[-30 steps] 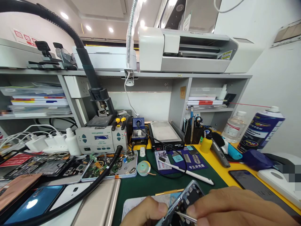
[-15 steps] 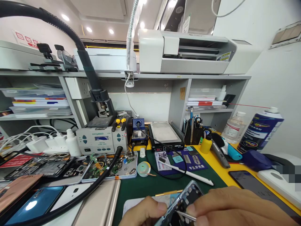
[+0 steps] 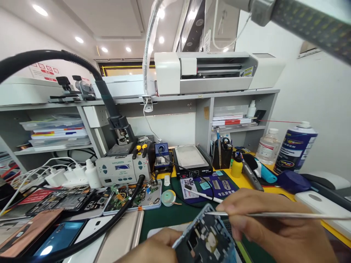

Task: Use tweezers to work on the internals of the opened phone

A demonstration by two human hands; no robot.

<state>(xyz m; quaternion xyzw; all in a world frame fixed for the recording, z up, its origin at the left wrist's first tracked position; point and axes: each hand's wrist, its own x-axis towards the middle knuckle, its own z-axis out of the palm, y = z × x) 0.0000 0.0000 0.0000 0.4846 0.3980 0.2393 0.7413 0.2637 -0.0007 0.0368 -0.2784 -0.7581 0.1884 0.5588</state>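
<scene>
The left hand (image 3: 153,250) is gripping the lower edge of an opened phone (image 3: 207,237), thumb pressed against its frame, and is tilting it up so its bare insides are facing the camera; half a second ago the phone was sitting lower, mostly behind the fingers. The right hand (image 3: 274,228) is lying just right of the phone, fingertips pinching thin metal tweezers (image 3: 276,215), which are now running level and long toward the right edge, where earlier only a short tip was showing under the fingers. The view is sitting higher and wider than before, so both hands are showing more fully. Just beyond the right hand a white pen (image 3: 201,195) is lying on the green mat (image 3: 164,215). Left of the left hand a black hose (image 3: 120,215) is crossing a tray of small parts (image 3: 131,195). Farther back, beyond the phone, a grey hot plate (image 3: 190,157) is standing, and far right of the right hand a blue spray can (image 3: 295,148) is standing.
</scene>
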